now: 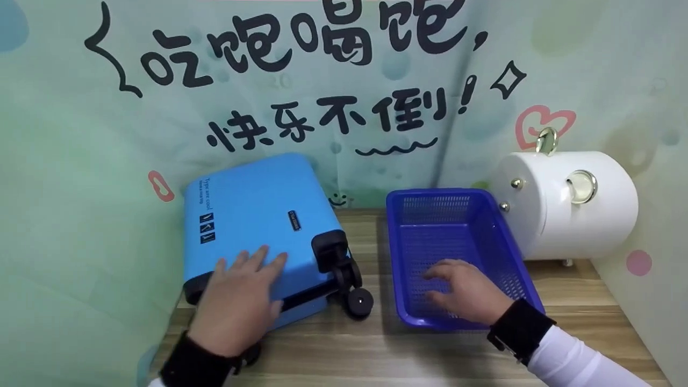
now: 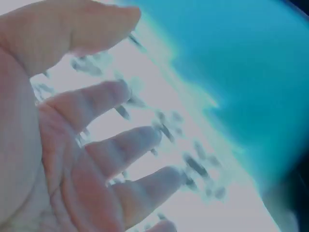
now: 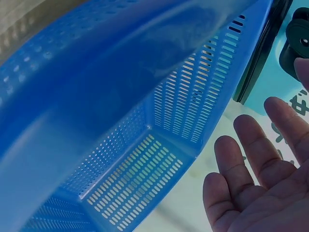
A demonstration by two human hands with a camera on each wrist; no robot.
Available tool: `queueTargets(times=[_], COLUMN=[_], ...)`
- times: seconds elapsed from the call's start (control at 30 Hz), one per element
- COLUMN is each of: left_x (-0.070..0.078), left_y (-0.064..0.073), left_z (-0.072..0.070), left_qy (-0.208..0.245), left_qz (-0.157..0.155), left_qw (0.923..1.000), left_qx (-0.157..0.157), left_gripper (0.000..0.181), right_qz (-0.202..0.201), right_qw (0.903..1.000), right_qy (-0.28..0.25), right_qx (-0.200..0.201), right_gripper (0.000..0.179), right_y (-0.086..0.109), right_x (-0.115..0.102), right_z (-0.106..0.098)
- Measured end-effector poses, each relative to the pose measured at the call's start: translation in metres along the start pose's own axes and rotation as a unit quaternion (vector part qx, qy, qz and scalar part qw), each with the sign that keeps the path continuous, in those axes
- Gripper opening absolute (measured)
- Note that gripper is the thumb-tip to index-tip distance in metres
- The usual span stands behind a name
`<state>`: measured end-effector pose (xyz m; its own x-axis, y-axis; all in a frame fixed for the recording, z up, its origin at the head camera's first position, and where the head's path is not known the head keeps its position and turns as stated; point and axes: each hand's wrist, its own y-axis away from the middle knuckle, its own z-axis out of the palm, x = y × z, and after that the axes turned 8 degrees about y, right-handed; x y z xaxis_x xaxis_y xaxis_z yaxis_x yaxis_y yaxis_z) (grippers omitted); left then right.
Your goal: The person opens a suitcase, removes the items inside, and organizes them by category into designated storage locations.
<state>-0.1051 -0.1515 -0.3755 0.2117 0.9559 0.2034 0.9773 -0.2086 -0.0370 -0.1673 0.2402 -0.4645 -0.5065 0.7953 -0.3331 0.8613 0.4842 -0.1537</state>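
A lettered pale-green backdrop stands behind a wood-grain worktop. At the worktop's left edge lies a blue suitcase, wheels at its near end. Over that end, the left hand has fingers extended and spread, gripping nothing; contact cannot be told. Right of centre, near the back edge, sits a blue basket. Above it, the right hand is loosely bent, holding nothing. A white drum-shaped container occupies the back right corner.

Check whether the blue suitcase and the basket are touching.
Apart. The head view shows a strip of wooden tabletop between the suitcase and the basket.
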Motion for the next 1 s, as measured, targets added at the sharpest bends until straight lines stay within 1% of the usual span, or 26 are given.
queueTargets(times=[0.03,0.1,0.13,0.2,0.27,0.33,0.4,0.47,0.53,0.6,0.67,0.73,0.8,0.9,1.0], left_x=[0.014,0.034,0.041,0.050,0.052,0.050,0.046,0.041,0.036,0.033,0.031,0.030,0.030,0.024,0.019], left_y=[-0.006,-0.022,-0.032,-0.051,-0.068,-0.080,-0.089,-0.095,-0.098,-0.098,-0.094,-0.090,-0.084,-0.076,-0.070], left_z=[0.007,0.026,0.037,0.057,0.073,0.085,0.092,0.095,0.097,0.099,0.101,0.103,0.105,0.107,0.107], left_qy=[-0.006,-0.013,-0.018,-0.031,-0.054,-0.082,-0.105,-0.118,-0.129,-0.137,-0.145,-0.147,-0.138,-0.118,-0.097], left_qz=[0.017,0.047,0.057,0.073,0.090,0.112,0.140,0.168,0.195,0.218,0.238,0.254,0.271,0.296,0.324], left_qw=[0.9998,0.9985,0.9978,0.9959,0.9919,0.9848,0.9742,0.9634,0.9532,0.9444,0.9366,0.9306,0.9257,0.9185,0.9089], left_qx=[0.006,0.024,0.029,0.044,0.072,0.104,0.143,0.172,0.192,0.204,0.213,0.219,0.225,0.234,0.243], left_gripper=[0.078,0.081,0.082,0.080,0.069,0.053,0.035,0.025,0.021,0.019,0.019,0.019,0.019,0.020,0.020], right_qz=[0.003,0.005,0.003,-0.002,-0.004,-0.004,0.000,0.001,0.000,-0.001,0.000,0.004,0.009,0.011,0.015], right_qw=[1.0000,1.0000,1.0000,1.0000,1.0000,1.0000,1.0000,1.0000,1.0000,1.0000,1.0000,1.0000,1.0000,0.9999,0.9999], right_qy=[0.000,0.000,0.000,-0.002,-0.001,-0.001,0.000,-0.001,-0.003,-0.002,-0.003,-0.003,-0.003,-0.003,-0.002], right_qx=[0.002,0.005,0.006,0.005,0.003,0.001,0.002,0.004,0.006,0.005,0.003,0.001,-0.001,-0.002,-0.005], right_gripper=[0.030,0.030,0.031,0.031,0.032,0.032,0.033,0.032,0.031,0.030,0.030,0.030,0.030,0.029,0.029], right_y=[0.000,0.000,0.000,-0.001,-0.002,-0.003,-0.003,-0.002,-0.001,0.000,0.001,0.001,0.001,-0.003,-0.008], right_x=[0.000,-0.001,-0.001,-0.003,-0.004,-0.005,-0.006,-0.006,-0.007,-0.007,-0.008,-0.008,-0.008,-0.011,-0.014], right_z=[0.000,0.000,0.000,0.002,0.004,0.005,0.006,0.005,0.005,0.004,0.003,0.002,0.001,0.003,0.006])
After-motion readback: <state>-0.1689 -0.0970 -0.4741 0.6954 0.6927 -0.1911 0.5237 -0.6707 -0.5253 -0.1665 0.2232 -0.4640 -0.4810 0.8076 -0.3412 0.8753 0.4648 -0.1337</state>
